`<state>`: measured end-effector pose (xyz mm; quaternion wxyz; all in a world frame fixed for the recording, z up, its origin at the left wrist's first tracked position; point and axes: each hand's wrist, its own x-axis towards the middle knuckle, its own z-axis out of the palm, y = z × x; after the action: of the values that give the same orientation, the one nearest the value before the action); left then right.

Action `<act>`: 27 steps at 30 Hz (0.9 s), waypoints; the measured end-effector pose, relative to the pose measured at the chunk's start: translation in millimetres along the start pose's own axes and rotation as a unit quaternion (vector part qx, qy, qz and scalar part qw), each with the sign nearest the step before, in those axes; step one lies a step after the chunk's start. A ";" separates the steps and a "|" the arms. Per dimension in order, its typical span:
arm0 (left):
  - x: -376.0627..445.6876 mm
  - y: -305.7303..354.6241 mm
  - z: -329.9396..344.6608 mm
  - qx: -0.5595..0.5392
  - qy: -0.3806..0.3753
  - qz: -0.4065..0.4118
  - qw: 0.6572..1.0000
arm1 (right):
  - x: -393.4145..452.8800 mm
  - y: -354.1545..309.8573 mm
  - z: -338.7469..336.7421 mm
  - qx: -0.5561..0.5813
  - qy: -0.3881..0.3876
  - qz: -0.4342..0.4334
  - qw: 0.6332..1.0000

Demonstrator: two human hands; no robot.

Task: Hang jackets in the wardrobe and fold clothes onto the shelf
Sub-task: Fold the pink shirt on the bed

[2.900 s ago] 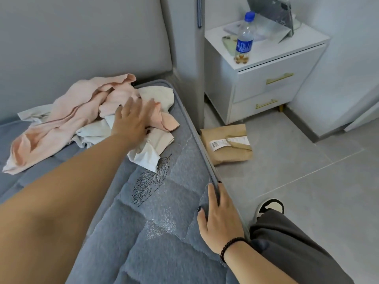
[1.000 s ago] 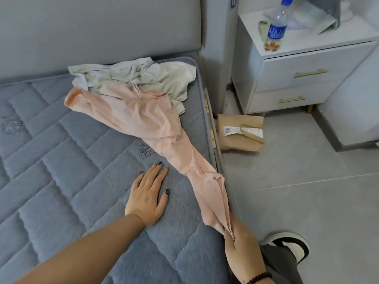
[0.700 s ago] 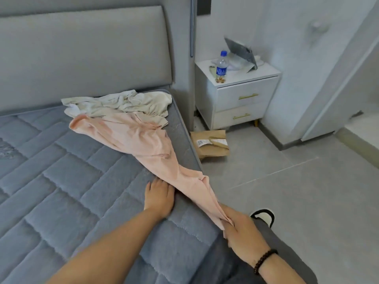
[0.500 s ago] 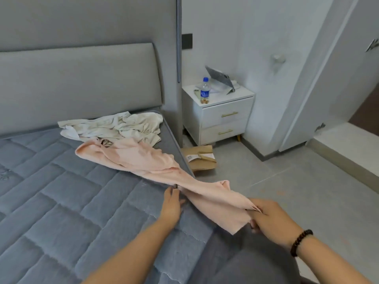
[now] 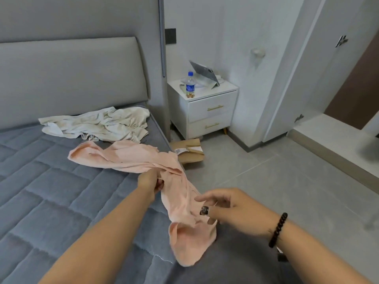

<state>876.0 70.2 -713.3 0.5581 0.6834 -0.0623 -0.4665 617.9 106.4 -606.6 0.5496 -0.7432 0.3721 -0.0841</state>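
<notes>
Head view. Your left hand (image 5: pixel 150 181) grips the pink garment (image 5: pixel 131 155) at its bunched middle, fingers curled into the cloth. This looks like an anchor grip, so the far half stays spread on the mattress (image 5: pixel 51 201) while the near half hangs off the bed edge toward your lap. Your right hand (image 5: pixel 231 210) sits just beside the hanging end with the fingers loosely spread. The thumb lies against the cloth, but whether it pinches any of it you cannot tell from here. My read: you are feeling for a hem or corner so the piece can be opened flat for folding.

Pose: left forearm reaches out over the mattress; right forearm comes in from the lower right, wrist bent inward, bracelet (image 5: pixel 277 230) at the wrist.

The cream garment (image 5: pixel 96 125) lies crumpled near the headboard (image 5: pixel 67 78), apart from the pink one — untouched. No wardrobe shelf can be made out in view.
</notes>
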 end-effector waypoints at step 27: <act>70.1 17.8 -79.8 0.788 -0.102 0.264 0.547 | 163.8 81.6 16.7 -0.179 0.184 0.040 0.966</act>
<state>979.2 77.5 -743.2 -0.1162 0.7498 -0.6385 -0.1287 705.3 3.6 -731.3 0.3325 -0.7859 0.5050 -0.1294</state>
